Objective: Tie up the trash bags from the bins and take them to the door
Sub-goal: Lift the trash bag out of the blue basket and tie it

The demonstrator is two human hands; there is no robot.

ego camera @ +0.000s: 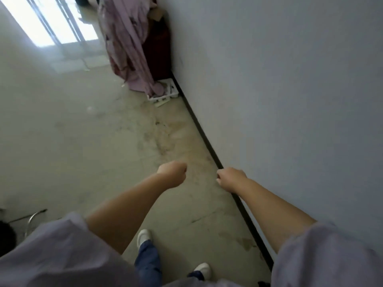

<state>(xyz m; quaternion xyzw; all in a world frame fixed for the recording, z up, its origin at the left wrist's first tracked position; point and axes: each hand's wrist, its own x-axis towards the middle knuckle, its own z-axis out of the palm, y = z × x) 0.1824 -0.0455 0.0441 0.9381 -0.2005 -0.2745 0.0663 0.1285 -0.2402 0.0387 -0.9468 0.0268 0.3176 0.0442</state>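
- Wall (279,79): smooth, pale, with a dark baseboard strip.
- Floor (72,131): matte, stained.
- Cloth (128,48): lilac, draped in soft folds.
- Left hand (173,174): empty fist.
- Right hand (231,179): fingers curled, empty.
- Trash bags: none in view.

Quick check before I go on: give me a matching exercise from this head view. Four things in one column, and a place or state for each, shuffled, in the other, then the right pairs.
Things:
1. left hand
2. pink cloth
3. white basket
4. dark baseboard

Places or states:
A. on the floor by the wall, under the hanging cloth's lower end
B. runs along the foot of the white wall
C. fingers curled, nothing in its grip
D. draped over a dark red thing near the wall

Pairs: 1-C, 2-D, 3-A, 4-B

No trash bag shows in this view; the right hand also holds nothing.
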